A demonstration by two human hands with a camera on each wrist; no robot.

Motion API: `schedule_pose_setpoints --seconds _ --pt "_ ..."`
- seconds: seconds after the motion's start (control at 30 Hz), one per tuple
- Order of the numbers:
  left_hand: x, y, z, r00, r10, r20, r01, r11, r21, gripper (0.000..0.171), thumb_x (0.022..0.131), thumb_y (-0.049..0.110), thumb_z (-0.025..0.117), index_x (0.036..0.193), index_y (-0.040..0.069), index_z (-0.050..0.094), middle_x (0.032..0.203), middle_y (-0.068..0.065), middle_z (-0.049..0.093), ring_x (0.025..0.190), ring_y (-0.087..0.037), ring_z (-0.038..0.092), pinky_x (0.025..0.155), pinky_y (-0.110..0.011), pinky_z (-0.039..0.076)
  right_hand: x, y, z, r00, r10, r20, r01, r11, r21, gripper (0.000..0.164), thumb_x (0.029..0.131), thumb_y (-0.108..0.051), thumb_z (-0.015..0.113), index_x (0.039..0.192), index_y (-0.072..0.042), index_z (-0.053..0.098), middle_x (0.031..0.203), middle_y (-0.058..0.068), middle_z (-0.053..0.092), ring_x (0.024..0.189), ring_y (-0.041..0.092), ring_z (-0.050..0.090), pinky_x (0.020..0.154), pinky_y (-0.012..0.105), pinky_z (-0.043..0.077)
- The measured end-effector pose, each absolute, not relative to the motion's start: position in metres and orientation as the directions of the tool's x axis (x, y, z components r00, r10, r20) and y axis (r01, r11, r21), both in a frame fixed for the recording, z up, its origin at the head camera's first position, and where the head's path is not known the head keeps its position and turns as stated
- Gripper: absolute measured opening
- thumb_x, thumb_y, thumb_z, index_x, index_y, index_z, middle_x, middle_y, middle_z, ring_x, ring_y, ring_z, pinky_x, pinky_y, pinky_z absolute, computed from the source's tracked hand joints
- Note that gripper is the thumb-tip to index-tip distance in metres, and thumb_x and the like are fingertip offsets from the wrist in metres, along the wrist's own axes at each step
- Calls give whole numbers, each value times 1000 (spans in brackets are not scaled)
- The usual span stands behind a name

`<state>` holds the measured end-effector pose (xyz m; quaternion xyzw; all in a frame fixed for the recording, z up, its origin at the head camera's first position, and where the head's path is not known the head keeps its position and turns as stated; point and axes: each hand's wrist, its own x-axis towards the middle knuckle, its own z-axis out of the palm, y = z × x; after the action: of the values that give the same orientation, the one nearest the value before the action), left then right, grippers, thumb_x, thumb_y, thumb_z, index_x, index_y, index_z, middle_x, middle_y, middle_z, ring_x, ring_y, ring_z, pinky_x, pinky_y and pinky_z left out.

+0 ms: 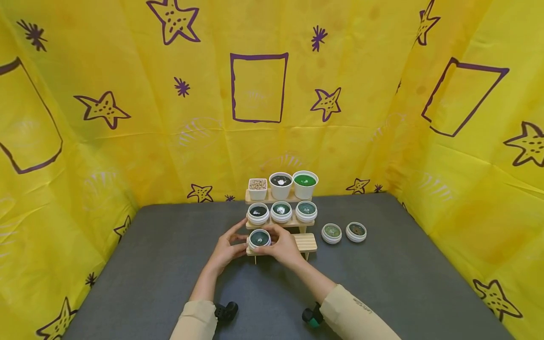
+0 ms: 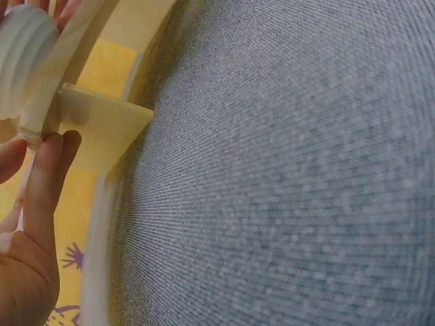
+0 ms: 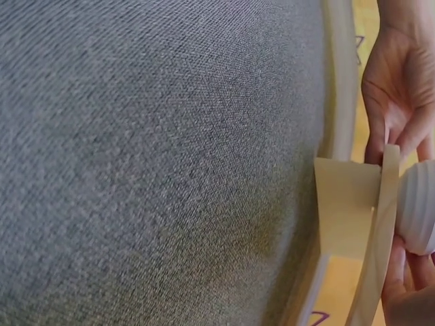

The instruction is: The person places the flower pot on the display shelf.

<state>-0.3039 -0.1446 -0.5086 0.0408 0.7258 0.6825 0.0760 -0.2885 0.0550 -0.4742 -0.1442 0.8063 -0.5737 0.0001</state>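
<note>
A small white ribbed pot point(image 1: 259, 239) with dark green contents stands at the left end of the lowest step of a stepped wooden stand point(image 1: 307, 242). My right hand point(image 1: 284, 246) holds this pot, thumb in front and fingers behind. At the step's left end is my left hand point(image 1: 226, 249). Its thumb and fingers pinch the board's edge point(image 2: 44, 112), as the left wrist view shows. On the middle step sit a pot with black contents point(image 1: 258, 213), a green one point(image 1: 281, 212) and a teal one point(image 1: 306, 211).
The top step bears a square cup of grainy bits point(image 1: 257, 188), a cup with black contents point(image 1: 280, 185) and one with bright green point(image 1: 304, 184). Two small pots, one pale green point(image 1: 331, 233), one dark point(image 1: 356, 232), stand right of the stand on the grey tabletop point(image 1: 170, 264). Yellow cloth surrounds it.
</note>
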Motion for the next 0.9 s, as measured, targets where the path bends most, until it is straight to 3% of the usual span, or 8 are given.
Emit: schedule_pose_setpoints --seconds 0.57,0.9 --pt "-304 -144 -509 -986 162 -49 -39 61 997 74 87 -5 64 150 26 43 120 -25 64 89 -14 68 80 -33 60 -291 55 -477 -956 -236 171 -238 291 -927 53 70 -19 89 118 -11 67 115 10 72 105 23 69 86 26 55" --pt "-304 -144 -509 -985 163 -57 -51 45 998 73 87 -5 64 150 26 43 120 -25 63 91 -16 69 82 -35 60 -291 64 -483 -946 -277 169 -221 167 -961 62 73 -8 86 129 -4 62 127 19 67 112 33 68 92 40 58"
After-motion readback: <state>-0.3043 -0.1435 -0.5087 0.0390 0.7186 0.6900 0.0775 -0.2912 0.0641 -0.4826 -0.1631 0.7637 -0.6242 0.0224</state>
